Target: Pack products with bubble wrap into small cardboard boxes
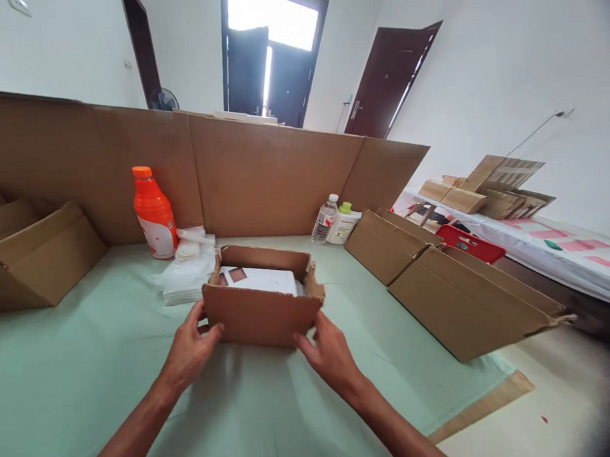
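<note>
An open-topped cardboard box [262,316] sits in the middle of the green cloth, with a white box [267,280] lying inside it. My left hand [193,344] grips its front left corner, the thumb on the front face and the fingers around the side. At the front right corner, my right hand [330,347] holds the same box, thumb in front and other fingertips partly hidden. Behind the box to the left lies a stack of clear plastic bags [184,276].
A large orange bottle [154,210] stands at the back left before a tall cardboard panel [273,176]. At the back right are a clear water bottle [325,220] and a white bottle with a green cap [343,226]. Cardboard boxes line the left [51,264] and right [468,303] sides.
</note>
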Demonstrator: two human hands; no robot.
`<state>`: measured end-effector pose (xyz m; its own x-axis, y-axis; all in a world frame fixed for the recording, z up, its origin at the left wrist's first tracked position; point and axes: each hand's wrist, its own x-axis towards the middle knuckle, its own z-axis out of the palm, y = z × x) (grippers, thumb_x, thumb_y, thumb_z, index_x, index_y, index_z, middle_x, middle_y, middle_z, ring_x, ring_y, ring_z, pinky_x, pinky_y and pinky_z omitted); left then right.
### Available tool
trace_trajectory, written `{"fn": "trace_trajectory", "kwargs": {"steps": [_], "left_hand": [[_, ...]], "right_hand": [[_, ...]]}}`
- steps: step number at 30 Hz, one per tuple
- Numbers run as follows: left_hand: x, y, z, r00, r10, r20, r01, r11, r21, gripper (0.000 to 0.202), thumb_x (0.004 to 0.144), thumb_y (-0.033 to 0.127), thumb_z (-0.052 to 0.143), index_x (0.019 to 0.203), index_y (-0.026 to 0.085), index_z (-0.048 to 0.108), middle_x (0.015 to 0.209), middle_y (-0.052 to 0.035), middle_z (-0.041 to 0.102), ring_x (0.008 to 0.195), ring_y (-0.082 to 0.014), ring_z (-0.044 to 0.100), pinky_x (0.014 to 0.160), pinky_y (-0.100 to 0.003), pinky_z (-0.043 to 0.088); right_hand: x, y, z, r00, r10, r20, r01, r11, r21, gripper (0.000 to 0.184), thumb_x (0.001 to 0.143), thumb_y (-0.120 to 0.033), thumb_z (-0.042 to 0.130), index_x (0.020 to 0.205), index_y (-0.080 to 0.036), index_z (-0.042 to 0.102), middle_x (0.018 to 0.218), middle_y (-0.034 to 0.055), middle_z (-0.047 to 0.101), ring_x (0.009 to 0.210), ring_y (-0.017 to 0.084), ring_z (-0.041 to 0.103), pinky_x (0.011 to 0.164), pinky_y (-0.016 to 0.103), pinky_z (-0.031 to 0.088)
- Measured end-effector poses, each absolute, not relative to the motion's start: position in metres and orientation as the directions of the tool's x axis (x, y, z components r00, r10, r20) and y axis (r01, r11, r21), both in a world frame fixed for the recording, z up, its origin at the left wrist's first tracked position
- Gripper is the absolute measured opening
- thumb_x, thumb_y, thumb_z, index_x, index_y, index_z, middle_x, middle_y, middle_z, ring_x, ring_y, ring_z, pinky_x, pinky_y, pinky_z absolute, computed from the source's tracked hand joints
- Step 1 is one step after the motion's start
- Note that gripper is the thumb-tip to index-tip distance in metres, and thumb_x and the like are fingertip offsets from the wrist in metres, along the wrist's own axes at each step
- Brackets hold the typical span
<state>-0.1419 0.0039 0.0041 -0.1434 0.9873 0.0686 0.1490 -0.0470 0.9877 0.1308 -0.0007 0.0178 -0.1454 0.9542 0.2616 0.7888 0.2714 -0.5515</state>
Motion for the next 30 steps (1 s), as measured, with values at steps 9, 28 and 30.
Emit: {"fn": "trace_trajectory", "kwargs": {"steps": [9,28,30], "left_hand": [[-0.152,-0.026,-0.017,-0.134,0.991,0.024,0.375,0.028,0.927,0.069,0.069,0.062,0.071,0.123,0.021,0.058,0.115,-0.0109,0.068,0.092,-0.0276,0.069,0.072,-0.037,0.059],[-0.014,0.026,-0.075,0.166,0.967,0.194,0.249,-0.232,0.94,0.085,0.08,0.042,0.064,0.154,0.02,0.027,0.157,-0.0192,0.033,0.141,-0.0362,0.041,0.112,-0.056,0.04],[-0.013,0.015,-0.086,0.239,0.945,0.222,0.339,-0.295,0.893,0.073,0.082,0.034,0.061,0.15,0.02,0.037,0.155,-0.0172,0.039,0.143,-0.0355,0.038,0.115,-0.058,0.035]], "right_hand": [[0.192,-0.113,-0.026,-0.111,0.942,0.317,0.687,0.303,-0.661,0.092,0.086,-0.051,0.068,0.158,-0.023,0.018,0.157,0.0171,0.039,0.139,0.036,0.045,0.107,0.049,0.047],[0.281,0.046,-0.04,0.287,0.816,0.501,0.537,0.296,-0.79,0.105,0.071,-0.05,0.08,0.155,-0.028,0.022,0.152,0.0151,0.043,0.133,0.032,0.05,0.101,0.05,0.051],[0.308,0.079,-0.037,0.347,0.784,0.514,0.598,0.238,-0.765,0.108,0.069,-0.052,0.079,0.155,-0.022,0.02,0.15,0.0189,0.045,0.133,0.033,0.05,0.1,0.049,0.05]]}}
